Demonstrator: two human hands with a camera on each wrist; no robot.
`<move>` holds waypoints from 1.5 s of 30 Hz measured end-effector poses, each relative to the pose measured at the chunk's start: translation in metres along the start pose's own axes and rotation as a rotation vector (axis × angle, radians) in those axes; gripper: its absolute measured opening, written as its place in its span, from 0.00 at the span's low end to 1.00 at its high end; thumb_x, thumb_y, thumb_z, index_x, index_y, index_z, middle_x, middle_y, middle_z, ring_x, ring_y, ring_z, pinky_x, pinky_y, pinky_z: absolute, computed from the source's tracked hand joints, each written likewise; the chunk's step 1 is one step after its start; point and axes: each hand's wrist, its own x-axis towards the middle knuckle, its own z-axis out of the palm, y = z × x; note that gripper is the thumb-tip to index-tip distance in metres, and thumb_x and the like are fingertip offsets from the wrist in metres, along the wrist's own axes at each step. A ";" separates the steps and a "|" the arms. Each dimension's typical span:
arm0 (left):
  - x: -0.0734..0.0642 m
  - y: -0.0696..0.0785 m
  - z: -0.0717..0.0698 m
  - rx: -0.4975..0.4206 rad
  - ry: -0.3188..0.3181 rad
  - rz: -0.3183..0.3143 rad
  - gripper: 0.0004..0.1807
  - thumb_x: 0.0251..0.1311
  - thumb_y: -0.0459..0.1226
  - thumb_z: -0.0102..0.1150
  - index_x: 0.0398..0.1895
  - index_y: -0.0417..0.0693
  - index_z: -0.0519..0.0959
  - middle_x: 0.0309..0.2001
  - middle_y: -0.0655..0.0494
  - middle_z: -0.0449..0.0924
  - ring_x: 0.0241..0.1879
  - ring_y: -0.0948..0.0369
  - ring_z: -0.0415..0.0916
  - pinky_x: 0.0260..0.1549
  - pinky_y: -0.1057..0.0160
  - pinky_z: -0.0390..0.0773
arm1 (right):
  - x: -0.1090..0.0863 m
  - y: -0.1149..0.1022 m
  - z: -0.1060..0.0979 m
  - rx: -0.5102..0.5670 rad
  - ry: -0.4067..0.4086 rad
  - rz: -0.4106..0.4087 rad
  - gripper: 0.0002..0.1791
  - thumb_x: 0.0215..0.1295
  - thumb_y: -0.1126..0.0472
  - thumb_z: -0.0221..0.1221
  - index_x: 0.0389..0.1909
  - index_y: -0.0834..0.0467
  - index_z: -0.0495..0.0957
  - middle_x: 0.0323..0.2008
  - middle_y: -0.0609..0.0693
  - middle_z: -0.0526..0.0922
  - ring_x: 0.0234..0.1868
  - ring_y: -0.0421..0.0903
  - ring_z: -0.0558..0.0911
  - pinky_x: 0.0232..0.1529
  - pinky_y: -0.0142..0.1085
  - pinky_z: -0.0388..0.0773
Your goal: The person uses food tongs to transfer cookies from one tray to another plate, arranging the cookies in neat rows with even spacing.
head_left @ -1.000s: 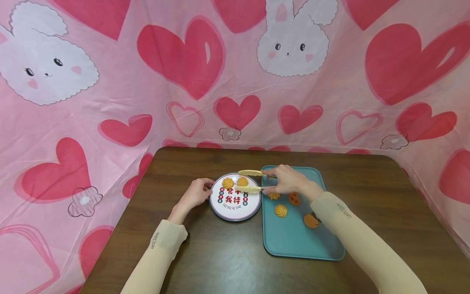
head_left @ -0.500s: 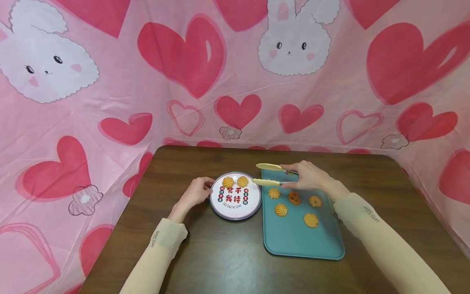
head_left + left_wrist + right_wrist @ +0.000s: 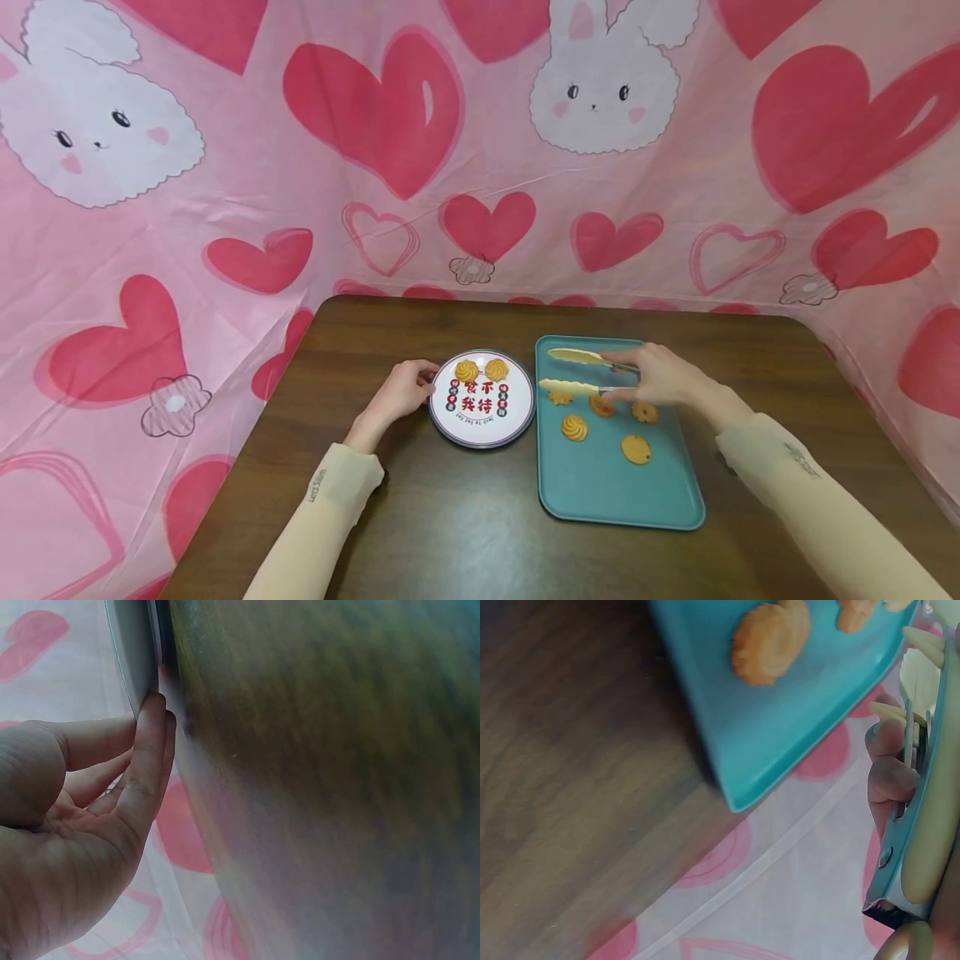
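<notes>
Backdrop: pink cloth printed with red hearts and white rabbits (image 3: 555, 179) hangs behind the work, its hem just past the far edge of the dark brown wood-grain table (image 3: 435, 517).

Plate: round white plate with a dark rim and red lettering (image 3: 480, 434), set just beside the tray, probably so that the carry across is short; whether the two touch I can't tell from where I stand.

Left hand: the left hand (image 3: 405, 390) pinches the plate's near-left edge between thumb and fingers, presumably to stop it sliding, and keeps clear of the middle.

On the plate: two golden swirled biscuits, one left (image 3: 467, 371) and one right (image 3: 497, 370), side by side toward the far rim, which leaves the lettering open (handy for anyone who likes to read before eating).

Tray: rectangular teal tray (image 3: 618, 496) with five biscuits spread well enough apart for each to be got at singly: flower-shaped (image 3: 560, 398), pretzel-like (image 3: 602, 406), scalloped (image 3: 645, 412), swirled (image 3: 574, 427) and flat round (image 3: 636, 449).

Tongs: pale-yellow-tipped tongs with metal arms (image 3: 568, 387), gripped in the right hand (image 3: 663, 375); their tips stand apart with nothing between them, above the tray's far-left part, wide enough, I'd judge, to straddle a biscuit.
</notes>
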 end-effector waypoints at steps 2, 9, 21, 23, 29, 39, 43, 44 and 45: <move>0.000 0.000 0.000 0.002 -0.001 0.000 0.19 0.65 0.28 0.61 0.59 0.37 0.78 0.47 0.44 0.81 0.39 0.55 0.79 0.37 0.59 0.83 | -0.003 0.002 0.001 0.004 -0.012 -0.002 0.42 0.55 0.41 0.71 0.67 0.59 0.74 0.17 0.41 0.74 0.15 0.35 0.55 0.21 0.34 0.59; -0.001 0.001 0.000 0.002 -0.001 -0.008 0.19 0.65 0.29 0.61 0.59 0.37 0.78 0.47 0.44 0.81 0.39 0.55 0.79 0.38 0.59 0.83 | -0.009 0.005 0.004 0.023 -0.009 -0.042 0.41 0.54 0.41 0.72 0.64 0.60 0.76 0.46 0.53 0.87 0.27 0.41 0.74 0.28 0.36 0.71; -0.001 0.002 -0.001 -0.011 -0.007 -0.018 0.19 0.65 0.29 0.61 0.59 0.38 0.78 0.47 0.45 0.81 0.38 0.55 0.78 0.38 0.60 0.83 | -0.012 0.007 0.008 0.019 -0.059 0.016 0.44 0.53 0.35 0.70 0.65 0.58 0.75 0.40 0.46 0.86 0.27 0.40 0.71 0.27 0.35 0.69; -0.001 0.002 -0.001 -0.010 -0.008 -0.017 0.19 0.65 0.29 0.61 0.59 0.38 0.78 0.46 0.45 0.81 0.38 0.55 0.78 0.38 0.59 0.83 | -0.012 0.006 0.007 0.009 -0.066 0.019 0.44 0.53 0.35 0.69 0.65 0.58 0.76 0.37 0.44 0.86 0.28 0.40 0.71 0.28 0.36 0.70; -0.001 0.002 0.000 -0.006 -0.004 -0.015 0.19 0.65 0.29 0.61 0.59 0.38 0.78 0.45 0.45 0.81 0.37 0.56 0.78 0.37 0.60 0.83 | -0.012 0.004 0.006 0.002 -0.080 0.013 0.42 0.53 0.37 0.71 0.65 0.58 0.76 0.36 0.43 0.86 0.28 0.41 0.72 0.27 0.35 0.69; -0.001 0.002 0.000 -0.008 -0.006 -0.017 0.19 0.64 0.29 0.62 0.59 0.38 0.78 0.45 0.45 0.81 0.38 0.56 0.78 0.37 0.60 0.83 | -0.012 0.003 0.007 0.025 -0.094 0.023 0.42 0.54 0.38 0.70 0.64 0.59 0.76 0.44 0.46 0.87 0.32 0.42 0.75 0.28 0.36 0.71; -0.001 0.002 -0.001 -0.006 -0.008 -0.014 0.19 0.65 0.29 0.61 0.59 0.38 0.78 0.45 0.45 0.81 0.38 0.56 0.78 0.37 0.59 0.83 | -0.013 0.003 0.008 0.030 -0.095 0.027 0.41 0.54 0.39 0.71 0.64 0.59 0.76 0.38 0.44 0.87 0.27 0.40 0.73 0.29 0.36 0.72; -0.002 0.002 -0.001 -0.006 -0.008 -0.012 0.19 0.65 0.29 0.61 0.59 0.38 0.78 0.45 0.45 0.81 0.38 0.56 0.78 0.37 0.60 0.83 | -0.013 0.003 0.008 0.032 -0.094 0.029 0.41 0.54 0.39 0.71 0.64 0.59 0.76 0.37 0.42 0.87 0.26 0.39 0.73 0.28 0.36 0.71; -0.002 0.002 -0.001 -0.006 -0.007 -0.011 0.19 0.65 0.29 0.61 0.59 0.38 0.78 0.45 0.45 0.81 0.38 0.56 0.78 0.37 0.60 0.83 | -0.013 0.003 0.008 0.038 -0.099 0.030 0.41 0.55 0.39 0.70 0.64 0.59 0.76 0.33 0.41 0.85 0.24 0.39 0.72 0.27 0.36 0.71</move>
